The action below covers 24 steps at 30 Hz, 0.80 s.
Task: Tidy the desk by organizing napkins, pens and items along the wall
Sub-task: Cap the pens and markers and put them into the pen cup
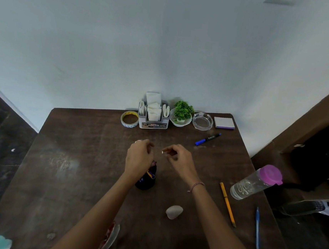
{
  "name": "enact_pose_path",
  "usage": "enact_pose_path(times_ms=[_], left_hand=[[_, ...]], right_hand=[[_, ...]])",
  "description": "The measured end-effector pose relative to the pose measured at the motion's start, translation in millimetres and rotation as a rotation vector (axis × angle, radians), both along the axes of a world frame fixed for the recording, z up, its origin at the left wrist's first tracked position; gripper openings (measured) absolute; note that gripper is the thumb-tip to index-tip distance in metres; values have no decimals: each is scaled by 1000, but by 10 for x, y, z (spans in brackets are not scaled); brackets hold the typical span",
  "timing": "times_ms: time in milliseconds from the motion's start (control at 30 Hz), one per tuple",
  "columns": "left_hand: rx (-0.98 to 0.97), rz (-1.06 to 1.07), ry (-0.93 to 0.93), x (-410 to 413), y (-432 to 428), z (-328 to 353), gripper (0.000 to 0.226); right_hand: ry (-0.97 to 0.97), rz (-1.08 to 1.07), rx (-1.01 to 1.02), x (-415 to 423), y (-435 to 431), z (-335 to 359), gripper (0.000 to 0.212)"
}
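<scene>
Left hand (pixel 138 158): held curled over the pen cup (pixel 145 182) at mid-bench (pixel 76 156); a grip cannot be told.
Right hand (pixel 179 160): held curled just beside it; a grip cannot be told.
Napkins (pixel 153 103): stood in the holder (pixel 153 124) against the wall.
Loose pens: blue marker (pixel 208 139), yellow pencil (pixel 228 204) and blue pen (pixel 257 229) are scattered on the right side.

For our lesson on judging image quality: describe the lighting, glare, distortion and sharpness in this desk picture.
Head view: light is dim and even, with no hard shadows; a pale sheen lies on the table at left; wide-angle distortion makes the water bottle seem to lean and the table edges splay; the whole frame is soft, the napkin holder label barely legible.
</scene>
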<state>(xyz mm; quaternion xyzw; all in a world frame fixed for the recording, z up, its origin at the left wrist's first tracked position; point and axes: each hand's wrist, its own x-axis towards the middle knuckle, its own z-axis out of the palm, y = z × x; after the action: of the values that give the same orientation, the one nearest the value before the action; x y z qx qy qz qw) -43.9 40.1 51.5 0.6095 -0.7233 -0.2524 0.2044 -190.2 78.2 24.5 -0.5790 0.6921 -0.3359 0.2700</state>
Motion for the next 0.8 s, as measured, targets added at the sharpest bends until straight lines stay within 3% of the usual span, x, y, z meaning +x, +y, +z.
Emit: enact_pose_path(times_ms=[233, 367, 567, 700, 800], left_hand=[[200, 83, 330, -472, 5, 71, 31], [428, 169, 498, -819, -75, -90, 30], [806, 348, 905, -1293, -253, -307, 12], [938, 360, 1005, -1494, -360, -381, 41], [993, 364, 1003, -1640, -428, -476, 53]], right_hand=[[-4, -94, -44, -471, -80, 16, 18], [6, -165, -39, -776, -172, -52, 21], [-29, -367, 77, -1321, -372, -208, 29], [-107, -578, 190, -1706, -501, -395, 35], [-97, -618, 261, -1855, -604, -531, 39]])
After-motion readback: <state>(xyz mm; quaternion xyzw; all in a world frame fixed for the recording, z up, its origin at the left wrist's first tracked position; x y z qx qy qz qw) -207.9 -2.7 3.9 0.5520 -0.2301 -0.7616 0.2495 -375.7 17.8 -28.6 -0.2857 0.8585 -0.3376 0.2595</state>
